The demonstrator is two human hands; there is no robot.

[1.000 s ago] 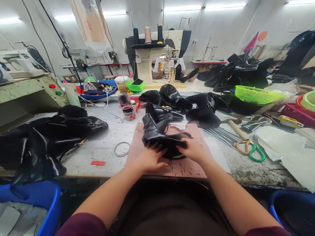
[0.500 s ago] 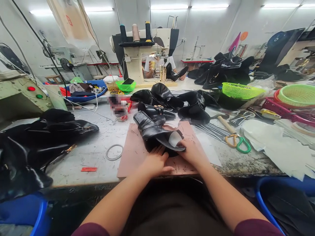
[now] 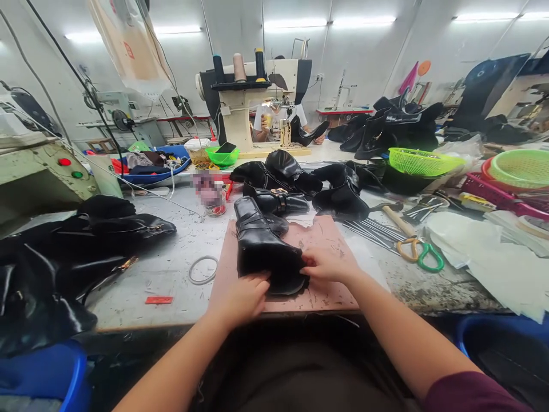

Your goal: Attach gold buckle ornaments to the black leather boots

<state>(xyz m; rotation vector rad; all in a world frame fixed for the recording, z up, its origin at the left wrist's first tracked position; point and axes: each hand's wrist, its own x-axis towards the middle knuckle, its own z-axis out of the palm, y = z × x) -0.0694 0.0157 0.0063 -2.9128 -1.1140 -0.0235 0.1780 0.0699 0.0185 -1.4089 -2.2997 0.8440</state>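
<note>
A black leather boot upper with a strap lies on a pink cutting mat at the near edge of the worktable. My left hand grips its near lower edge, fingers curled onto the leather. My right hand pinches the upper's right side, fingers closed on it. More black boot uppers are heaped just behind the mat.
A pile of black leather pieces covers the left of the table. A hammer, scissors with orange and green handles and white paper patterns lie to the right. Green baskets, a sewing machine and another person sit beyond. Blue bins flank my lap.
The upper has been turned over on the mat; its pale lining, which showed half a second ago, is now hidden. My left hand slid down and to the left along the near edge.
</note>
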